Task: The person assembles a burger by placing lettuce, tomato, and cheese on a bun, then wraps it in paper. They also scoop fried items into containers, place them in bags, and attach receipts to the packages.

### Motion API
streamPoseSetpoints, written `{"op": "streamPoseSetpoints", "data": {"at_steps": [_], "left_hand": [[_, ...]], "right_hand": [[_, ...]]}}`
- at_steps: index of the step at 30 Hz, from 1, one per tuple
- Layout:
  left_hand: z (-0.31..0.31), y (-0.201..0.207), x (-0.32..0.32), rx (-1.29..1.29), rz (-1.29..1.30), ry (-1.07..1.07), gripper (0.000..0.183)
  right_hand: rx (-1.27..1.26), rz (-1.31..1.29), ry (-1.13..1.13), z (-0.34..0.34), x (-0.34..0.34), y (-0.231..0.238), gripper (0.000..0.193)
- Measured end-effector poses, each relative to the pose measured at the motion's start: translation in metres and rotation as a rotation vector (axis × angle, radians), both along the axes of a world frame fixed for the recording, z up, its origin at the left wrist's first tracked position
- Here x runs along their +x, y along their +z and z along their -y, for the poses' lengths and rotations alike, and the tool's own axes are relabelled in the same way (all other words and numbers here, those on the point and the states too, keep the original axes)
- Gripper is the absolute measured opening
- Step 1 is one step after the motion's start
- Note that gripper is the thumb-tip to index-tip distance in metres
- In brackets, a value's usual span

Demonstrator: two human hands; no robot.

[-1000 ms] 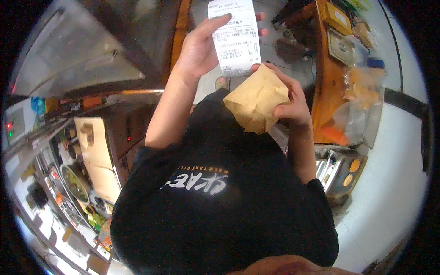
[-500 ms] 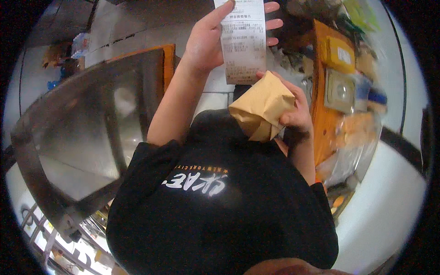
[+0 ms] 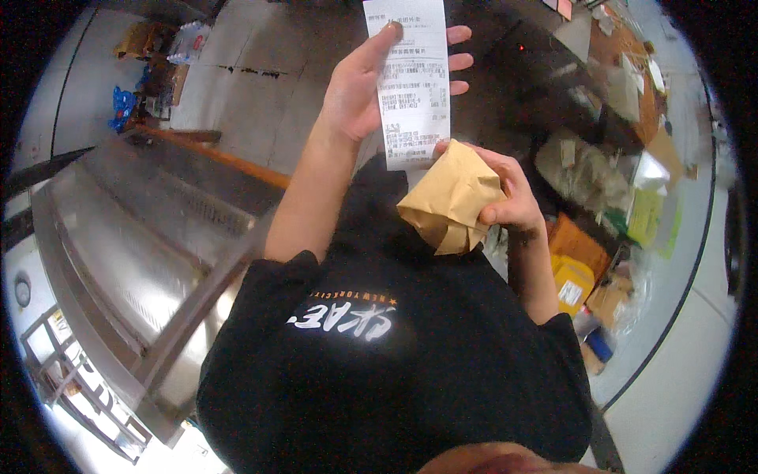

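My left hand point(image 3: 355, 93) holds a long white printed receipt point(image 3: 412, 110), its thumb pressed on the upper part and its other fingers spread out behind the paper. Wrapped round a folded brown paper packet point(image 3: 452, 197) is my right hand point(image 3: 515, 193), with the thumb on the near side and the fingers behind. The packet sits just below the receipt's lower end, in front of my black shirt. What lies inside the packet is hidden by the paper.
To the left stands a metal counter point(image 3: 150, 229) with a wooden edge point(image 3: 229, 164). At the right are a yellow package point(image 3: 570, 278), a green bag point(image 3: 657, 221) and clear plastic wrapping point(image 3: 572, 162). Blue items point(image 3: 122, 107) lie at the far left on the tiled floor point(image 3: 260, 79).
The surroundings have shifted as I turned: the metal counter now lies lower, and the yellow package has dropped down the right side. Both hands keep hold of the receipt and packet.
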State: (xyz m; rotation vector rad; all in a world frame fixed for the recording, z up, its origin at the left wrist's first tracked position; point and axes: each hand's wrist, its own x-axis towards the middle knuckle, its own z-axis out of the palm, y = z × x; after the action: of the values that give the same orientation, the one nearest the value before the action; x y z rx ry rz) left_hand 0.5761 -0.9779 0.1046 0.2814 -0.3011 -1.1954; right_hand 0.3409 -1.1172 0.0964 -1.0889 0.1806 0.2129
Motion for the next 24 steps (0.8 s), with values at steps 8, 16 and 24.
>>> {"op": "streamPoseSetpoints", "data": {"at_steps": [8, 16, 24], "left_hand": [[0.086, -0.044, 0.274, 0.502, 0.02, 0.483, 0.045], [0.141, -0.056, 0.382, 0.747, 0.219, 0.404, 0.031], [0.232, -0.103, 0.466, 0.912, 0.091, 0.441, 0.027]], "right_hand": [[-0.02, -0.18, -0.39, 0.113, 0.25, -0.08, 0.067], [-0.194, -0.346, -0.744, 0.25, 0.455, -0.21, 0.048], [-0.725, -0.347, -0.701, 0.376, 0.648, -0.331, 0.071]]}}
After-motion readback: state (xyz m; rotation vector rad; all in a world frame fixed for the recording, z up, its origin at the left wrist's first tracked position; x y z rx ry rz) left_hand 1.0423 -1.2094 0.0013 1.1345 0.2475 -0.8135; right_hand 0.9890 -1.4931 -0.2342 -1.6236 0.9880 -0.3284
